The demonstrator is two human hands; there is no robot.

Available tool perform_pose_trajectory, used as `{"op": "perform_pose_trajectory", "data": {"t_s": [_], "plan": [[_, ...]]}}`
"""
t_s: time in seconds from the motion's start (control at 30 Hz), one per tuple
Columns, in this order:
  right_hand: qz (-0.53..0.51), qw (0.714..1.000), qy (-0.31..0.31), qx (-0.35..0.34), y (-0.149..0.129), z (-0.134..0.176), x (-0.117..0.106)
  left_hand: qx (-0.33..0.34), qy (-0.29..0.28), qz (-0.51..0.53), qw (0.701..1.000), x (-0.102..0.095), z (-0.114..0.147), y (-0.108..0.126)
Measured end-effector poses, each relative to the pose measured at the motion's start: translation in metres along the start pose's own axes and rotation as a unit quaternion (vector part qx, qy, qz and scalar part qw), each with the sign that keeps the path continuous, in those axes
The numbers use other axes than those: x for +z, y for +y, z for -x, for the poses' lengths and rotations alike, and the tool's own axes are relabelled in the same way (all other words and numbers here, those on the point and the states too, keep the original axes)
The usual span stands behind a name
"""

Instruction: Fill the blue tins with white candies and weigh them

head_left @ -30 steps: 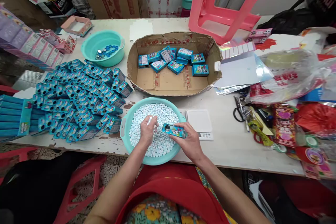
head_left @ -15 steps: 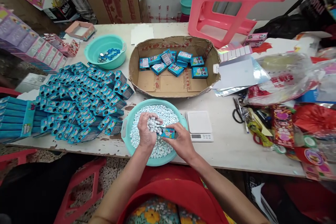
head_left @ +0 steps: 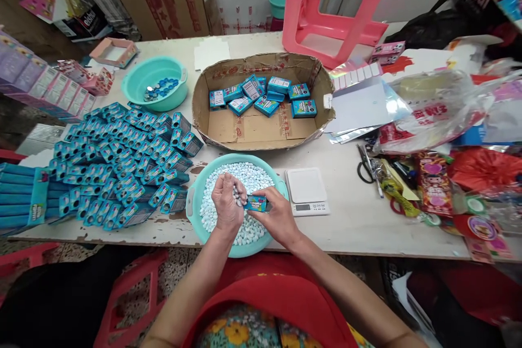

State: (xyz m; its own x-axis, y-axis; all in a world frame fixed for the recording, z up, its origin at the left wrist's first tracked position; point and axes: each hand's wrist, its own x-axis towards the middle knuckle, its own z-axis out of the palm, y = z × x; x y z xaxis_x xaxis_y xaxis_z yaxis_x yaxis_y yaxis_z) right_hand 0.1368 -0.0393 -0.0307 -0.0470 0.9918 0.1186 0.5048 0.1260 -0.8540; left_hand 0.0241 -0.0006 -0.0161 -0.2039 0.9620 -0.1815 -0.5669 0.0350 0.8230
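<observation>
Holding box point(head_left: 258, 203) above candies point(head_left: 249, 232) | basin point(head_left: 240, 253) at table edge point(head_left: 359, 253) | scale point(head_left: 308, 186) beside

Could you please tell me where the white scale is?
In the head view, the white scale lies on the table, just right of the basin holding small white pieces.

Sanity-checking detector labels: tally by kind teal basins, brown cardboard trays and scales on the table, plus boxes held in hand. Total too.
Teal basins: 2 (one of candies, one of blue pieces)
Brown cardboard tray: 1
Scale: 1
Blue box in the right hand: 1
Total: 5
</observation>
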Motion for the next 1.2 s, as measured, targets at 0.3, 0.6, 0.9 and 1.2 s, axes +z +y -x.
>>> {"op": "perform_pose_trajectory", "data": {"t_s": [0.3, 0.6, 0.9, 1.2], "plan": [[-0.035, 0.999, 0.020, -0.006, -0.001, -0.002, -0.003, 0.051, 0.025, 0.000, 0.998, 0.003, -0.002, 0.000], [-0.138, 0.990, 0.010, 0.027, 0.010, -0.005, -0.024, -0.003, 0.034, -0.059, 0.998, -0.015, -0.016, 0.003], [-0.223, 0.973, 0.044, 0.051, 0.030, -0.011, -0.064, 0.108, -0.094, -0.592, 0.793, -0.070, -0.054, -0.017], [-0.117, 0.967, 0.204, 0.092, 0.124, -0.003, -0.106, 0.197, -0.173, -0.673, 0.692, 0.111, -0.240, -0.068]]}}
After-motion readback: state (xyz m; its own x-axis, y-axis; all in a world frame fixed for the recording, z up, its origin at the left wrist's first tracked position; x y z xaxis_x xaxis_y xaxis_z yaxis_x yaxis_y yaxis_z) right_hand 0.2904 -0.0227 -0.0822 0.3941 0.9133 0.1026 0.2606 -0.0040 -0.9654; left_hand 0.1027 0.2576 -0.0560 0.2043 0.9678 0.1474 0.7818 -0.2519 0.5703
